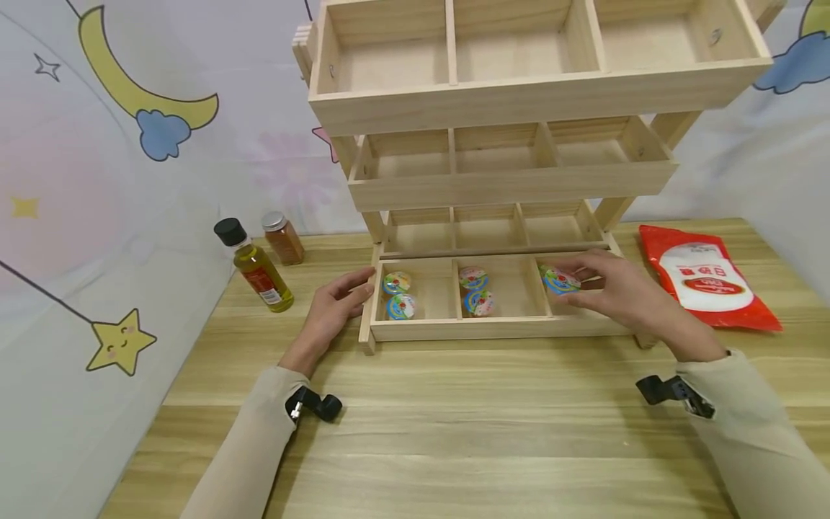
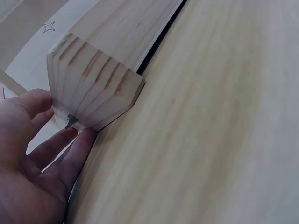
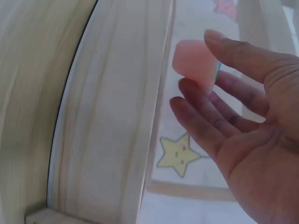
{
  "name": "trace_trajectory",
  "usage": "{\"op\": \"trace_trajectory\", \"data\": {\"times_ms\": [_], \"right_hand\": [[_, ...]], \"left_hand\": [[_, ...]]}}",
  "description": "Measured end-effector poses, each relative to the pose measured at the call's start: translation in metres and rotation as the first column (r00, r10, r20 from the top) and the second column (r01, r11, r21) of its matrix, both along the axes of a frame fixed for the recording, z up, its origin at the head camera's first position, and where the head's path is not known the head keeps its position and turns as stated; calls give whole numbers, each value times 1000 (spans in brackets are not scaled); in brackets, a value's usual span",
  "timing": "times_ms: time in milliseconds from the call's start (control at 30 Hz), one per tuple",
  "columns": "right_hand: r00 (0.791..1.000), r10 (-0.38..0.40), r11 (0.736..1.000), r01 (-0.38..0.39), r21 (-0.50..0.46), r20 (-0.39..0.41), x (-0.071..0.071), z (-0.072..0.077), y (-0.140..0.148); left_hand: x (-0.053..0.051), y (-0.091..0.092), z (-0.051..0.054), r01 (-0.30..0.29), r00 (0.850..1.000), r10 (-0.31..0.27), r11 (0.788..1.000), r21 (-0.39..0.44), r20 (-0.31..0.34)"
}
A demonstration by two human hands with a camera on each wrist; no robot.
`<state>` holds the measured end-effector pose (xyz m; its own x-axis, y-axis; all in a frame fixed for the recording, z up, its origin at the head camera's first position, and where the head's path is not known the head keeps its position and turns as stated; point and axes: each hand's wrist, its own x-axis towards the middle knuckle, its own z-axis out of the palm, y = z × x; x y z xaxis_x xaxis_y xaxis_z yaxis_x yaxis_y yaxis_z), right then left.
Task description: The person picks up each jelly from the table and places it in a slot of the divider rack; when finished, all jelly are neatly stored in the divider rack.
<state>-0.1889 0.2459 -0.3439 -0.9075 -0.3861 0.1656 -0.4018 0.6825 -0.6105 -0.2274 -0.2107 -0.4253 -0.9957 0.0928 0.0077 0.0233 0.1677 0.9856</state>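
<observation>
My right hand (image 1: 609,288) pinches a small jelly cup (image 1: 559,280) with a printed blue-green lid, over the right compartment of the lowest tray. In the right wrist view the cup's pink body (image 3: 194,63) shows between thumb and fingers. My left hand (image 1: 340,303) touches the left end of the wooden shelf rack (image 1: 499,330); in the left wrist view its fingers lie against the wooden end piece (image 2: 93,79) beside a screw. Two jelly cups (image 1: 400,306) sit in the tray's left compartment, and two more cups (image 1: 478,303) sit in the middle one.
Above the lowest tray rise several wooden tiers (image 1: 512,184) with dividers. Left of the rack stand an oil bottle (image 1: 262,277) and a spice jar (image 1: 284,239). To its right lies a red-and-white packet (image 1: 707,277) on the wood-grain table (image 1: 467,425). A patterned cloth (image 1: 259,65) hangs behind.
</observation>
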Motion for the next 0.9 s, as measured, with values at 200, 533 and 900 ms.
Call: {"op": "trace_trajectory", "data": {"times_ms": [200, 533, 900], "right_hand": [[999, -14, 998, 12, 58, 41, -8, -8, 8], [997, -25, 994, 17, 104, 77, -12, -19, 16], [998, 4, 998, -8, 64, 68, -15, -31, 23]], "left_hand": [[1, -2, 0, 2, 1000, -2, 1000, 10, 3], [1, -2, 0, -3, 1000, 3, 1000, 18, 2], [1, 0, 0, 14, 1000, -14, 1000, 20, -8]]}}
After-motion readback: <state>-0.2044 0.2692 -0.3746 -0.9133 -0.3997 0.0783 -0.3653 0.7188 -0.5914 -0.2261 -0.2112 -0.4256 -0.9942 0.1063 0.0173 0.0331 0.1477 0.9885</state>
